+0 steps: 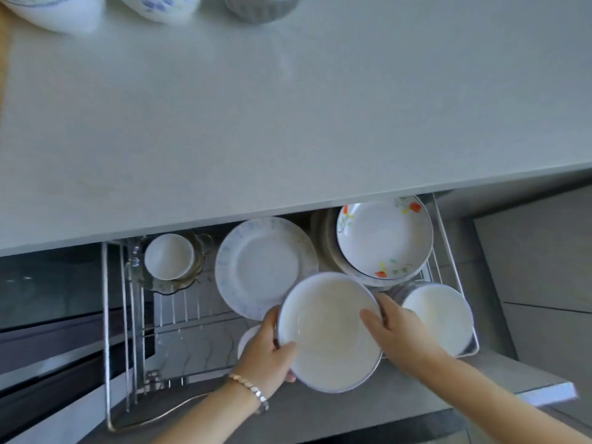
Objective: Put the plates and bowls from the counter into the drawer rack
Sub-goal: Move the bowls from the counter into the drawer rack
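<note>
Here, two hands (266, 354) (395, 336) gripping one bowl (330, 328)

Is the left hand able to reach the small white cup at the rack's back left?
Not yet, probably: the left hand holds the large bowl with the right hand, though nothing blocks the small white cup.

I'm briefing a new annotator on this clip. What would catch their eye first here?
The left hand and right hand grip a white bowl by its rim over the open drawer rack, near bottom centre. Next comes the orange-flowered dish at the rack's far right corner, by the edge of the broad pale counter.
</note>
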